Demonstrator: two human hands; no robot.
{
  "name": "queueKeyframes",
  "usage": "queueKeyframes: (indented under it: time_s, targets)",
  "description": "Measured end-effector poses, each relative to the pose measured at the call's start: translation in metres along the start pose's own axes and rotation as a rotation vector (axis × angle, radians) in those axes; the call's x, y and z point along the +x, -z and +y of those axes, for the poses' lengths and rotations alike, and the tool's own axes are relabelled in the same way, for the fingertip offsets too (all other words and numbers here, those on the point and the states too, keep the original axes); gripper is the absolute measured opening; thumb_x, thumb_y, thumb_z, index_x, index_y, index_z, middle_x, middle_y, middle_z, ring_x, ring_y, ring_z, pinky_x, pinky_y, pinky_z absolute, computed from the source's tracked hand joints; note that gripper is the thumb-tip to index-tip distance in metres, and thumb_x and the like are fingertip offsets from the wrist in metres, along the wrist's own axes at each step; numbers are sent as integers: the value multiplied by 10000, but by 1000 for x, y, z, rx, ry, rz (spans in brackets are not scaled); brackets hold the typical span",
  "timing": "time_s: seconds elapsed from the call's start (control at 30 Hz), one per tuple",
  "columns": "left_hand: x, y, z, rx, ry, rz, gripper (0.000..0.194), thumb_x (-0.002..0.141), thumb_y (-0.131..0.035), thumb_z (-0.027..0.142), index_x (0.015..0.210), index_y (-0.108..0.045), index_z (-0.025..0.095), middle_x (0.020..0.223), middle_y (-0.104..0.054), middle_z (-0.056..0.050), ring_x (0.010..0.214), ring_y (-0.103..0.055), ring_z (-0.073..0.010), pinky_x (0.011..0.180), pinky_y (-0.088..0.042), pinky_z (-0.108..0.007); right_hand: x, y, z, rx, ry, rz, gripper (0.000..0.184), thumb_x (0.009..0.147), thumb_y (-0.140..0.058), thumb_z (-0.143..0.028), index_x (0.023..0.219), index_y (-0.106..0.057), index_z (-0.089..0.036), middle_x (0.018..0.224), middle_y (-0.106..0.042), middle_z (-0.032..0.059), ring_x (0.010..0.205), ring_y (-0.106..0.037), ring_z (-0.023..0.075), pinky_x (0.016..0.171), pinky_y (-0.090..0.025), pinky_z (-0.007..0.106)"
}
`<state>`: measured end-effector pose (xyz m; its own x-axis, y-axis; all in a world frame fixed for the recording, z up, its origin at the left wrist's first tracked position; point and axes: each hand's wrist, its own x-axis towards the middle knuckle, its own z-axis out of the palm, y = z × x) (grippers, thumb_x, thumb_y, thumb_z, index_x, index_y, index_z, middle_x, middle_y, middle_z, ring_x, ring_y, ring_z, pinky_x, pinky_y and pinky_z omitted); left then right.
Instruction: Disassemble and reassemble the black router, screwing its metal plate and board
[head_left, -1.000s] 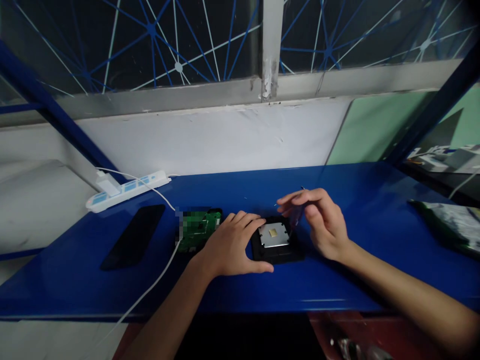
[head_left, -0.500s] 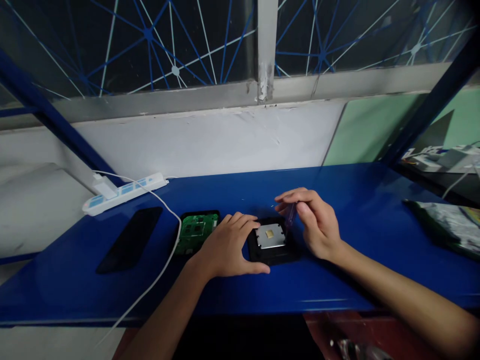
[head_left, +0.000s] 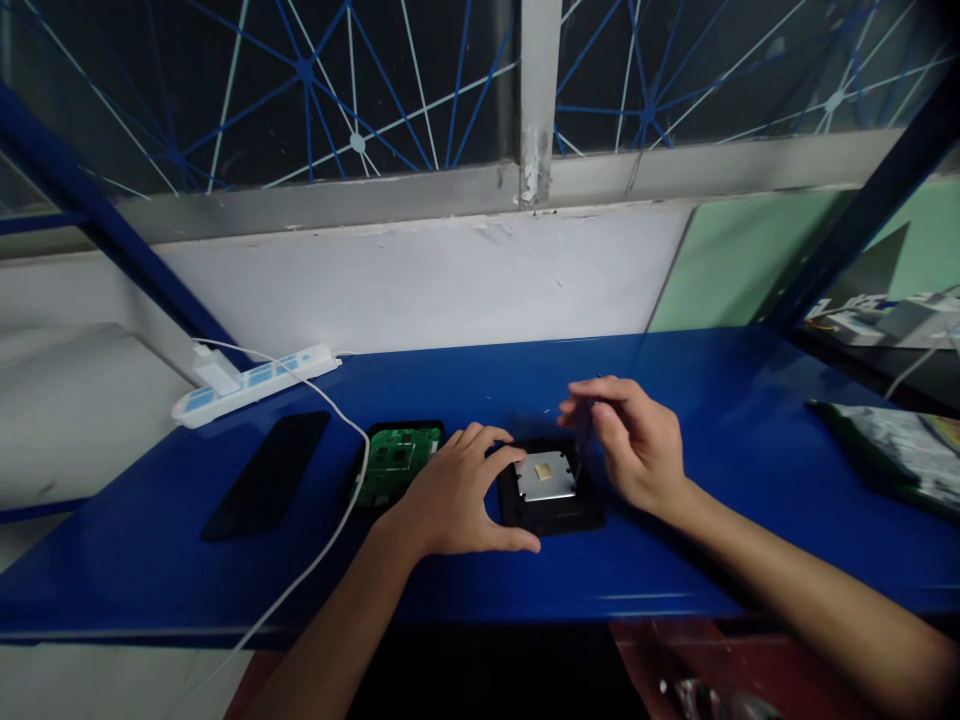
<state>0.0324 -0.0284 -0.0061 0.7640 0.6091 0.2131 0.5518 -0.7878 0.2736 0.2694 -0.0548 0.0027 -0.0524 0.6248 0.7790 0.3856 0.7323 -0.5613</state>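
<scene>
A black plastic casing [head_left: 553, 518] lies flat on the blue table, with a silver metal plate [head_left: 559, 486] in it that bears a small gold-coloured square pad [head_left: 543, 471]. My left hand [head_left: 459, 492] braces the casing from its left side, fingertips at the back left corner and thumb along the front edge. In my right hand [head_left: 637, 440] is a slim screwdriver [head_left: 585, 436] with a purplish see-through handle, held upright between thumb and fingers. Its tip points down at the plate's right edge; exact contact is too dark to tell. Left of my left hand sits a green circuit board [head_left: 394, 462] in a black shell.
A white cable [head_left: 330, 540] runs from the power strip [head_left: 259, 380] across the table's left part, over the shell's edge. A flat black panel [head_left: 266, 478] lies at left. At far right rests a silvery bag [head_left: 892, 450]. Tiny bits lie behind the casing.
My right fingers have shifted slightly around the screwdriver, which stays at the plate's right edge. My left hand keeps its place on the casing. The view sways a little.
</scene>
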Motion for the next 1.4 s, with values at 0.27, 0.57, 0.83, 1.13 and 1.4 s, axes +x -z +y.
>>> queueKeyframes:
  time_s: [0.27,0.57,0.83,1.13,1.4]
  targets:
    - [-1,0,1,7,2,3,888,625,-785,785,1280,-585,220,1328,-572,-129,1192,-539,-365,1045,-430,-549,5,0,4,-122,163,0,141,959,-603,-202,1089,-649,-232,938,-657,50,850,-628,186,719,-531,357]
    - [0,0,1,-3,2,-14,885,634,-781,779,1279,-576,210,1329,-576,-121,1196,-542,-361,1052,-417,-554,-3,0,-1,15,-40,-24,273,1034,-412,-175,1201,-617,-244,994,-732,34,821,-716,147,726,-585,322]
    - [1,1,2,-20,12,-11,851,633,-782,761,1263,-583,225,1318,-574,-110,1159,-554,-358,1002,-451,-538,3,2,3,-51,128,-22,118,987,-566,-284,1067,-643,-244,978,-661,52,773,-659,169,690,-554,366]
    - [0,0,3,-18,8,10,845,643,-788,757,1265,-577,226,1327,-571,-112,1176,-549,-353,1015,-439,-519,0,2,-2,-79,-39,34,230,978,-584,-198,1191,-637,-267,920,-738,7,725,-720,139,641,-574,294]
    - [1,-1,2,-16,10,7,860,625,-787,764,1263,-579,227,1311,-579,-107,1156,-559,-348,995,-456,-511,-1,2,5,81,-45,-21,186,1008,-520,-322,1103,-658,-241,1024,-691,59,763,-713,163,615,-590,320]
